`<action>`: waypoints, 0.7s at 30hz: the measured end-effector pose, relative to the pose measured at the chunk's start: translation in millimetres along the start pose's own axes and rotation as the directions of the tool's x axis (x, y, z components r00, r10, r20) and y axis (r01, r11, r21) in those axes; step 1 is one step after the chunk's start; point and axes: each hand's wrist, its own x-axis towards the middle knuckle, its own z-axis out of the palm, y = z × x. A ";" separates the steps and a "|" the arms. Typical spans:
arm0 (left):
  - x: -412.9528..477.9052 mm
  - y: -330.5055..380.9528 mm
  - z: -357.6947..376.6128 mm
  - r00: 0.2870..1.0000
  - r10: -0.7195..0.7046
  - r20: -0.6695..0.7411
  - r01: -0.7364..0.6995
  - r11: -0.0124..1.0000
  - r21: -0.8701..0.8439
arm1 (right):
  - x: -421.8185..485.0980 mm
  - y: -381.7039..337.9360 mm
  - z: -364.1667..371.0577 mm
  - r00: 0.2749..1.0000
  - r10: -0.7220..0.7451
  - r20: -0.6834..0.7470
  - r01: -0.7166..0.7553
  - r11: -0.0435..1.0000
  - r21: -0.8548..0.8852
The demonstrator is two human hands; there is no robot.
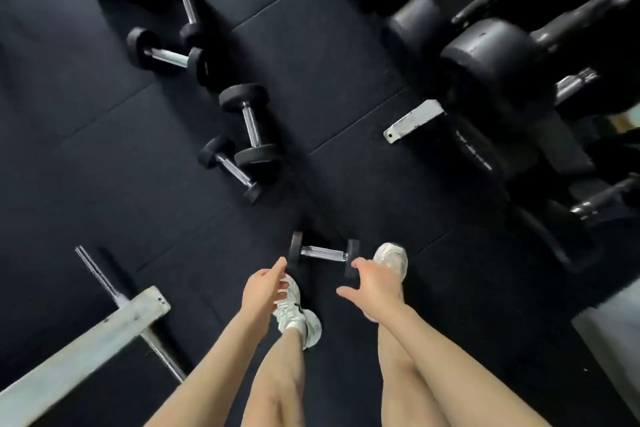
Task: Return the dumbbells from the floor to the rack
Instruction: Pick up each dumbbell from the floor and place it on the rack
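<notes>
The step in hand appeared to be the pick-up of the nearest dumbbell, a small one with a chrome handle that lay crosswise on the black rubber floor just ahead of the person's white shoes. Both hands held nothing. The left hand hung with loosely curled fingers just short of the dumbbell's left head, and the right hand was spread open by the right head; whether its fingertips touched the rubber could not be told. At least 5 more dumbbells lay scattered in a line farther out on the floor, so the task looked far from finished. The rack, already loaded with large dark dumbbells, stood to the right. The next move probably called for 1 hand to close around the chrome handle between the heads, lift, and then turn right toward a free slot; none was plainly visible from here.
</notes>
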 end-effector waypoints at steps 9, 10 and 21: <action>198.7 -71.0 91.6 0.931 -0.270 0.246 0.317 0.932 -0.176 | 204.4 38.3 117.7 0.973 -0.144 0.178 0.198 0.920 -0.337; 217.9 -75.3 100.8 0.928 -0.252 0.274 0.313 0.926 -0.210 | 224.2 42.6 129.4 0.968 -0.145 0.207 0.213 0.907 -0.363; 361.3 -123.3 174.9 0.941 -0.296 0.167 0.330 0.681 -0.654 | 334.8 56.1 210.0 0.916 -0.139 0.376 0.249 0.932 -0.264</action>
